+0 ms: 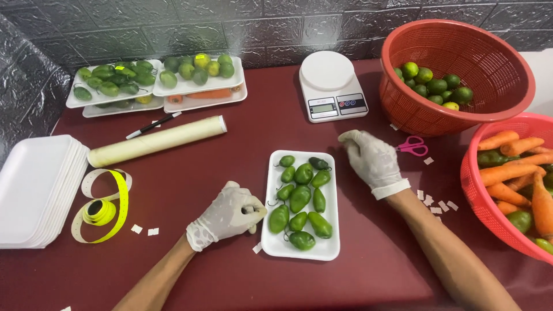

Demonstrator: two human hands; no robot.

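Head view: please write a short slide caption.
Gloved left hand and right hand flank a white tray of green peppers on a red table.

Left hand (227, 216) gloved, curled loosely; right hand (373, 160) gloved, palm down

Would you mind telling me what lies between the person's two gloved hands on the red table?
In the head view, a white foam tray of green peppers lies between the left hand and the right hand; the left hand touches its edge.
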